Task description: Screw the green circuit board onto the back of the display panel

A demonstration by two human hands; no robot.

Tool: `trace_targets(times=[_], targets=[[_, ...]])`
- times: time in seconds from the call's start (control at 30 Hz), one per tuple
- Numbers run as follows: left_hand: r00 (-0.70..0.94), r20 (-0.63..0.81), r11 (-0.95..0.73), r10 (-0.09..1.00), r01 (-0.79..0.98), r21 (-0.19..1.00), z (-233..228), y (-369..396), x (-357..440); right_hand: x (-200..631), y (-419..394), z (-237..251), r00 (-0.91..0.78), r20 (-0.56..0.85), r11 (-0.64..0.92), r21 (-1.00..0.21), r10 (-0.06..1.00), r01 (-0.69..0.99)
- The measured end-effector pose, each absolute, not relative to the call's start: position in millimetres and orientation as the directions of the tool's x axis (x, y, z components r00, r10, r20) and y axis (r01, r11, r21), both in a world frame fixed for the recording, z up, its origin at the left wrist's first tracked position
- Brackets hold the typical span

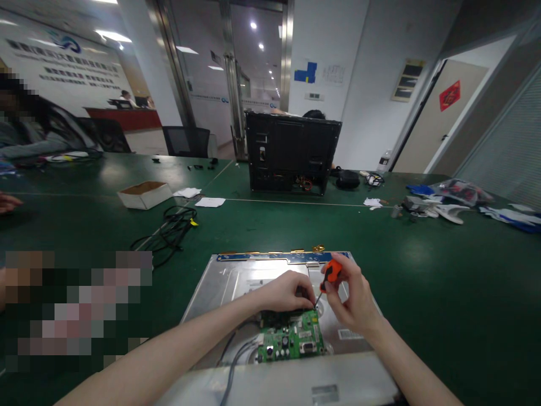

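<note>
A silver metal monitor back panel (228,282) lies flat on the green table in front of me. A green circuit board (296,338) sits on its near part, with grey cables running off to the left. My right hand (353,299) grips an orange-handled screwdriver (331,273), its tip pointing down at the board's upper edge. My left hand (285,292) rests on the panel, fingers pressed on the board's top edge right beside the screwdriver tip. A blue strip (274,256) runs along the panel's far edge.
A black computer case (291,152) stands at the table's far side. A small cardboard box (144,194), black cables (173,228) and paper scraps lie to the left. Gloves and bags (456,200) lie at the right. Another person sits at the far left (25,129).
</note>
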State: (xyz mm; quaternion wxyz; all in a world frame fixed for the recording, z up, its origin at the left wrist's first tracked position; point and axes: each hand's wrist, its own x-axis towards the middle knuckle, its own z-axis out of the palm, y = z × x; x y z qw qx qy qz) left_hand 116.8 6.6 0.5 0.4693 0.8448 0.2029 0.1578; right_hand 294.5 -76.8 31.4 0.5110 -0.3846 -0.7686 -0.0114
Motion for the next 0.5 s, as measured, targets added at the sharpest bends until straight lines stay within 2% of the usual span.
trace_targets(times=[0.3,0.5], targets=[[0.876,0.086,-0.478,0.475,0.175,0.861,-3.3,7.9,116.3,292.3,-72.8,29.1,-0.134,0.839,0.683,-0.325,0.527,0.654],[0.873,0.084,-0.490,0.480,0.187,0.851,-2.8,7.9,116.6,294.1,-71.4,25.9,-0.133,0.835,0.672,-0.324,0.534,0.666]])
